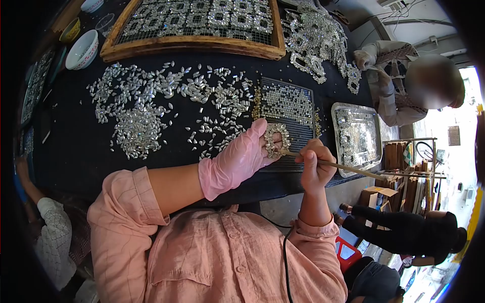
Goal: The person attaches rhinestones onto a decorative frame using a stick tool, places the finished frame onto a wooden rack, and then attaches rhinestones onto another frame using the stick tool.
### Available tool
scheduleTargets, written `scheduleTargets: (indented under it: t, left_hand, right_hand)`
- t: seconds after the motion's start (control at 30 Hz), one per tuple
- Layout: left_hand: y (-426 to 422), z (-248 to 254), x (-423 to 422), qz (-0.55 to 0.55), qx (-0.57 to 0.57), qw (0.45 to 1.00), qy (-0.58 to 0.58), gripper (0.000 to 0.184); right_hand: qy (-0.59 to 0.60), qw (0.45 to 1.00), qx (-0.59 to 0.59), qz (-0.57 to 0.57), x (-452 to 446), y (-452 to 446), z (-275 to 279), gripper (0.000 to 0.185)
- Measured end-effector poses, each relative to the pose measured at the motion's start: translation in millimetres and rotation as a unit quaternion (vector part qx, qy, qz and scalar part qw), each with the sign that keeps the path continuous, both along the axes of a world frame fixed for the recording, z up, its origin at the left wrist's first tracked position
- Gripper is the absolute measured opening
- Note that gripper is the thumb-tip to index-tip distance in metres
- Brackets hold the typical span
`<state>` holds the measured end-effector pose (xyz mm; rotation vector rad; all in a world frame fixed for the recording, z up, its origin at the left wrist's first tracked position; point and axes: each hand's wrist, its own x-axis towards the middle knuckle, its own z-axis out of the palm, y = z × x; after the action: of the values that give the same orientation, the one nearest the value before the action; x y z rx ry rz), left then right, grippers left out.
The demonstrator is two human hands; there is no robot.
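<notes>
In the head view my left hand (237,160), in a pink glove, holds a rhinestone ornament (277,140) on its fingers. My bare right hand (317,164) is closed round a thin wooden stick (353,169), whose tip touches the lower edge of the ornament. Just beyond the hands lies a ribbed dark tray (288,103) with rows of small clear stones. Loose stones (139,129) are piled on the dark table (65,151) to the left.
A wooden-framed mesh (197,46) holds ornaments at the back, beside a heap of ornaments (318,38). A metal tray (357,134) lies right. Bowls (82,49) stand at the far left. Other people sit at both sides; one person (404,230) stands at the right.
</notes>
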<state>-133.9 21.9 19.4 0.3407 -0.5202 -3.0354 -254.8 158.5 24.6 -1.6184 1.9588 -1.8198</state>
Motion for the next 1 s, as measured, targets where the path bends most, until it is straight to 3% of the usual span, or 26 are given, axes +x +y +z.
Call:
scheduleTargets:
  t: [0.1,0.2,0.4,0.53,0.87,1.0]
  left_hand:
    - [0.0,-1.0,-0.7,0.000,-0.001,1.000,0.003,0.054]
    - [-0.1,-0.1,-0.4,0.000,-0.007,1.000,0.003,0.055]
    - [-0.7,5.7,0.6,0.005,-0.004,1.000,0.012,0.052]
    - [-0.5,5.0,-0.5,0.003,0.001,1.000,-0.003,0.051]
    - [1.3,0.8,0.5,0.023,0.002,0.999,0.028,0.051]
    - [0.0,-2.1,-0.7,0.015,0.009,1.000,0.026,0.050]
  right_hand:
    - [-0.027,1.000,0.008,-0.009,0.5,-0.7,1.8,0.025]
    - [-0.162,0.985,-0.016,-0.049,7.0,-5.7,6.7,0.019]
    - [-0.122,0.990,-0.027,-0.063,3.7,-6.4,6.3,0.020]
    - [-0.059,0.983,-0.009,-0.174,-17.9,-10.5,7.1,0.020]
    - [-0.043,0.974,0.070,-0.212,-48.7,-19.0,-10.2,0.019]
    - [-0.110,0.975,0.019,-0.194,-38.0,-17.7,-1.5,0.020]
